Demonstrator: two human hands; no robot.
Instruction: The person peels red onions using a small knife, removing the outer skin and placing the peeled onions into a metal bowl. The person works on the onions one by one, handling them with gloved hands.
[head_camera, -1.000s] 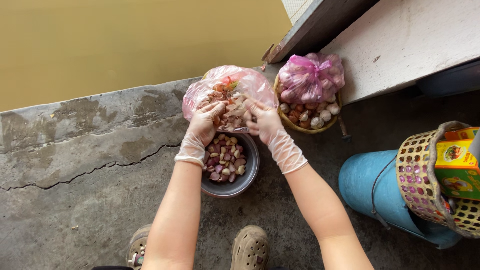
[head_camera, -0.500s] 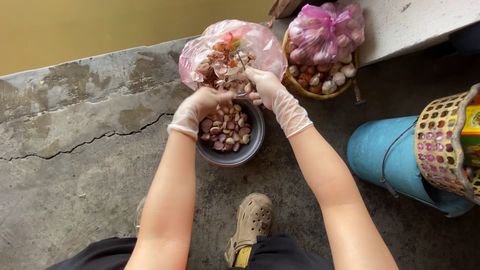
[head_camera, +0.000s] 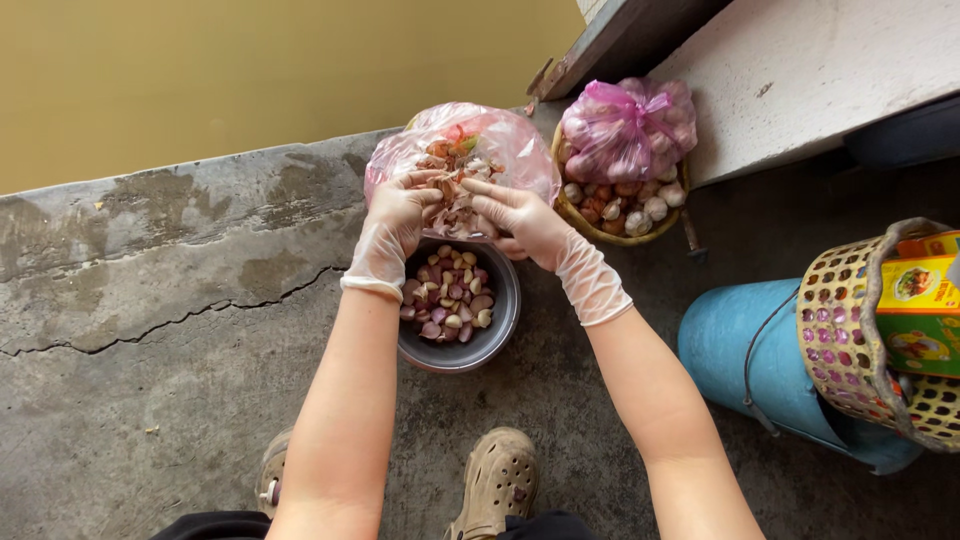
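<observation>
Gloved hands worked a garlic piece above a bowl of cloves.

The left hand and right hand pinched a garlic piece between closed fingertips, over the grey bowl of peeled cloves, before a pink bag; rightward sat a basket of garlic bulbs.

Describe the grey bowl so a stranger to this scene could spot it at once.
Start at the cracked concrete floor below the yellow wall. The grey bowl sits just under the left hand and right hand, both gloved, in front of the pink bag. Unlike the woven basket beside it, it is round grey metal, holding loose purple and white cloves.
</observation>
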